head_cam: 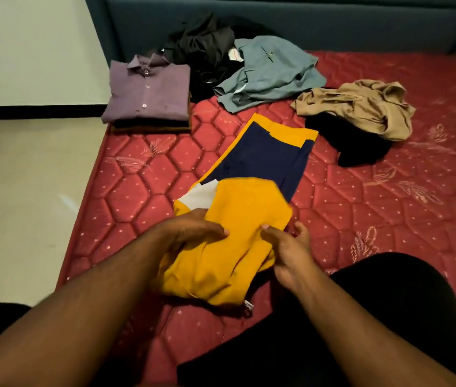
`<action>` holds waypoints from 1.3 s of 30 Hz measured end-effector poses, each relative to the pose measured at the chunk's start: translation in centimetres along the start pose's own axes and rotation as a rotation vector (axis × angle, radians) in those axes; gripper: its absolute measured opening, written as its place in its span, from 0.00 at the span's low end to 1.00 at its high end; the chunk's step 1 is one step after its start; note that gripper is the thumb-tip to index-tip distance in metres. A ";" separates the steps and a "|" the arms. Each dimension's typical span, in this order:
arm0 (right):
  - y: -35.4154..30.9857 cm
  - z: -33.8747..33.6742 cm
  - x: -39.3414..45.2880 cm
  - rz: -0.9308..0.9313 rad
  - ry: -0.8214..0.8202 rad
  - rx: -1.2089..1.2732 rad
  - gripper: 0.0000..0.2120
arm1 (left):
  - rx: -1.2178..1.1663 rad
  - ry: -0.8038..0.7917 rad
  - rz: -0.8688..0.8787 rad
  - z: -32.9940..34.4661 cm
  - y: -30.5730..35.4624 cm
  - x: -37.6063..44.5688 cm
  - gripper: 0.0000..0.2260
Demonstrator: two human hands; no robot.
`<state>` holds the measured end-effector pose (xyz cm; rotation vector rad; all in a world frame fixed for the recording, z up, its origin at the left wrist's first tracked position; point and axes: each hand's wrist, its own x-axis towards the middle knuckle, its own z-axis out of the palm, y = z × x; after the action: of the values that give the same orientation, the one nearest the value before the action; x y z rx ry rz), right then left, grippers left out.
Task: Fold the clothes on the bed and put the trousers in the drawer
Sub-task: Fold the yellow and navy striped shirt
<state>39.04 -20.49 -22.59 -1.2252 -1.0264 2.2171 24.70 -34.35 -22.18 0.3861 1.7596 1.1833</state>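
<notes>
A yellow, navy and white garment (238, 224) lies lengthwise on the red quilted mattress (126, 191), its near end doubled over. My left hand (193, 230) grips the left side of the folded yellow part, fingers curled over the cloth. My right hand (288, 247) pinches the right side of the same fold, thumb on top and fingers under the edge. A folded purple shirt (148, 93) tops a small stack at the far left corner of the bed.
Unfolded clothes lie further back: a black heap (204, 48), a grey-blue shirt (268, 71), a tan garment (361, 107) over a black piece (355, 146). A dark blue headboard (277, 20) closes the far side. Pale floor (20, 191) runs along the left. My dark-clad knee (389, 317) is near right.
</notes>
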 end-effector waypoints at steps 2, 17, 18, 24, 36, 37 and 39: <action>0.9 -0.7 0.9 -0.006 0.103 -0.174 0.37 | -0.005 0.117 0.061 0.1 -1.2 1.2 0.19; 1.2 1.1 0.4 -0.121 -0.166 -0.382 0.39 | 0.730 0.532 0.113 0.1 -7.3 -4.8 0.31; 0.9 1.4 0.1 -0.120 -0.194 -0.399 0.34 | 0.596 0.493 0.117 -0.3 -6.7 -4.5 0.27; -1.2 3.2 -0.4 -0.176 -0.423 -0.121 0.27 | -0.004 0.401 0.321 -2.3 -4.1 -4.7 0.07; 2.5 -0.6 3.0 -0.462 -0.101 -1.137 0.32 | 1.353 0.552 0.745 -0.5 -7.9 -6.1 0.34; 2.2 -0.7 1.8 -0.529 -0.103 -1.329 0.33 | 1.462 0.435 0.776 -0.6 -8.4 -6.3 0.37; 1.8 -0.8 -0.9 -0.695 -0.229 -1.663 0.33 | 1.615 0.254 0.765 -1.3 -9.8 -6.6 0.43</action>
<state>40.19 -21.92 -23.70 -0.7066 -2.9702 0.6417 29.24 -44.30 -26.81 2.0097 2.5612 -0.0991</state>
